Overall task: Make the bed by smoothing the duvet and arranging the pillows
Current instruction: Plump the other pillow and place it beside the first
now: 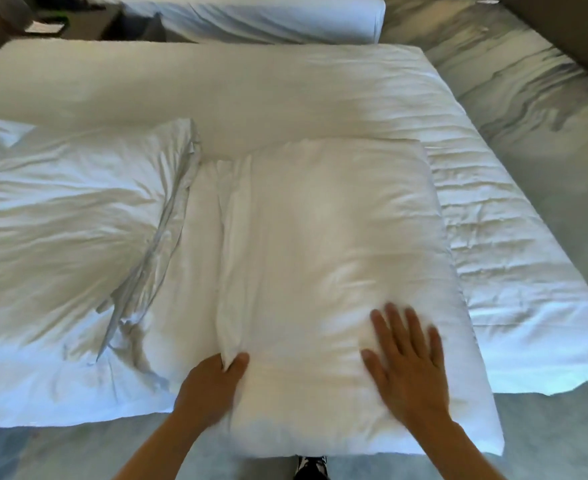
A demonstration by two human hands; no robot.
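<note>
From the head camera, a white pillow (334,258) lies on the near part of the bed (514,271), its near edge overhanging the bed's edge toward the person. The left hand (213,386) grips a bunched fold of the pillow's case at its near left side, thumb on top and fingers tucked under the cloth. The right hand (407,362) lies flat and spread on the pillow's near right area, palm down, holding nothing. Both bare forearms reach up from the bottom of the frame.

Just left of the pillow lies a second pillow (74,216), wrinkled, with the loose open end of its case crumpled along its right side. Beyond both, the white duvet (251,91) covers the bed, smooth at the far side and rippled to the right. A second bed (268,19) stands farther back. Grey floor (514,84) shows on the right, and a shoe (311,467) at the bottom edge.
</note>
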